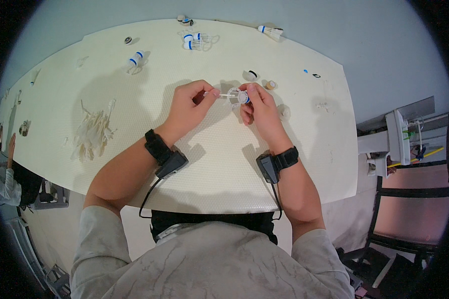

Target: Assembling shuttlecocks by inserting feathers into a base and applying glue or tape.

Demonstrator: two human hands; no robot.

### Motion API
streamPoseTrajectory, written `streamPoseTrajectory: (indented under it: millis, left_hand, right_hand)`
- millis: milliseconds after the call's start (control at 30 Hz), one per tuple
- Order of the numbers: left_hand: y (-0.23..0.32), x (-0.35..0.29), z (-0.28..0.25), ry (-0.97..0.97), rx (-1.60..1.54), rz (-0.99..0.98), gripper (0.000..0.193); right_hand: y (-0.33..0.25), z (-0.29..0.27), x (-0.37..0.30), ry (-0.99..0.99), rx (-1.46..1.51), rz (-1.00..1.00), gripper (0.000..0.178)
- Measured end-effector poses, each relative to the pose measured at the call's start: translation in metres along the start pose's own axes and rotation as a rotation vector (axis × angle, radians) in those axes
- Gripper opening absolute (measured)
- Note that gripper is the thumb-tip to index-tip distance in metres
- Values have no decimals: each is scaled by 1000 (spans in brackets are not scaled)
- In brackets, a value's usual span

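Note:
Over the middle of the table, my right hand (263,107) grips a partly built shuttlecock (234,97), a white ring-shaped frame with a blue band near its base. My left hand (192,104) pinches a thin white feather (221,94) between thumb and fingertips. The feather's shaft reaches across to the frame; whether it is seated in it, I cannot tell. Just beyond my right hand lie a white cap with a black rim (251,75) and a small tan cork piece (270,85). A loose pile of white feathers (94,132) lies left of my left forearm.
Shuttlecock parts with blue bands (193,44) lie at the far side, near another blue-banded piece (135,60) and a shuttlecock (270,32) at the back edge. Small scraps (322,105) are at the right. Another person's arm (11,149) shows at the far left.

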State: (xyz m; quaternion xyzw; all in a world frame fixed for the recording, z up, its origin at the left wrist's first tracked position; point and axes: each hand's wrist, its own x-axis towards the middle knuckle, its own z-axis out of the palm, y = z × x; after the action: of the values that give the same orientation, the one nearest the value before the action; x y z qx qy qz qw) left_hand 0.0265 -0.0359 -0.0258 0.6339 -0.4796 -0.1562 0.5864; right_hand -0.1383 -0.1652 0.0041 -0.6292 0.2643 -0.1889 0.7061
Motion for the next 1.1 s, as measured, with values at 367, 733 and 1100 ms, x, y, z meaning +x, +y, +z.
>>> streamPoseTrajectory:
  millis: [367,733,1100]
  left_hand:
    - [8,-3,4,-6,2,61,19]
    - [14,-5,-1,23,56,132,18]
    - [18,-6,-1,1,142,251,14]
  right_hand:
    - [4,0,0,-14,-4,-8,36]
    - [7,-3,3,-45,-5,-20,38]
    - [9,-4,3,-58,4,-4,44]
